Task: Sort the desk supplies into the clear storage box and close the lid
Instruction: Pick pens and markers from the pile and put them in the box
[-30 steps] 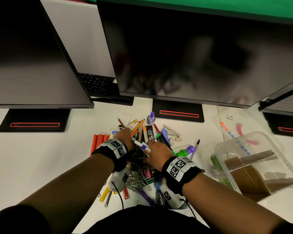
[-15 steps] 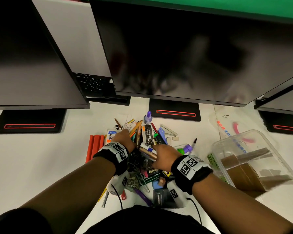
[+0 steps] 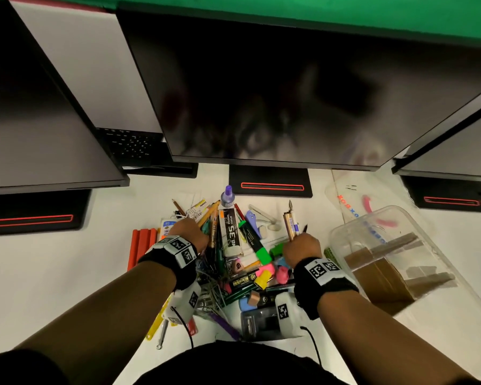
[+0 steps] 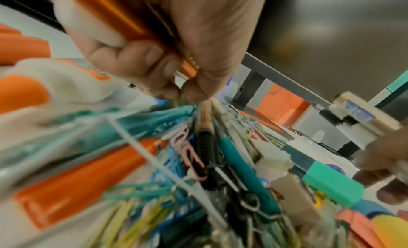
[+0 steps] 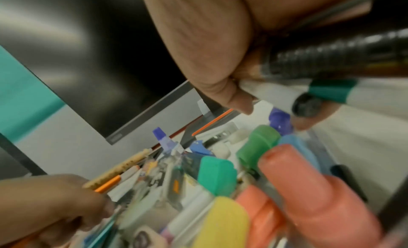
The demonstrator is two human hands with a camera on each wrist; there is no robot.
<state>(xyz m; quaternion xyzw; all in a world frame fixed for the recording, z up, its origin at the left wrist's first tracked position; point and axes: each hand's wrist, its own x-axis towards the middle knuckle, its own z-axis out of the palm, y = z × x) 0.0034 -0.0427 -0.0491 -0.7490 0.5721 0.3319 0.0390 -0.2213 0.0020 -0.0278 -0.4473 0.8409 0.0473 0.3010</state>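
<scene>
A heap of desk supplies [image 3: 233, 262] lies on the white desk in front of me: pens, pencils, highlighters, paper clips, a staple box [image 3: 230, 232]. My left hand [image 3: 190, 232] is down in the heap's left side, curled round an orange pencil [image 4: 123, 23] and other thin sticks. My right hand [image 3: 300, 245] is raised at the heap's right edge, gripping a bunch of pens [image 3: 290, 222] that includes a gold one and a black one [image 5: 331, 56]. The clear storage box [image 3: 406, 262] stands open to the right, with brown card pieces inside.
The box's clear lid [image 3: 358, 201] lies flat behind the box. Orange sticks [image 3: 140, 245] lie left of the heap. Three dark monitors [image 3: 289, 93] overhang the desk's back, their black stands [image 3: 271, 184] just behind the heap. A black stapler [image 3: 258, 320] sits near my body.
My right hand has lifted out of the middle of the heap and moved right toward the box, with the bunch of pens in it. My left hand stays in the heap's left side.
</scene>
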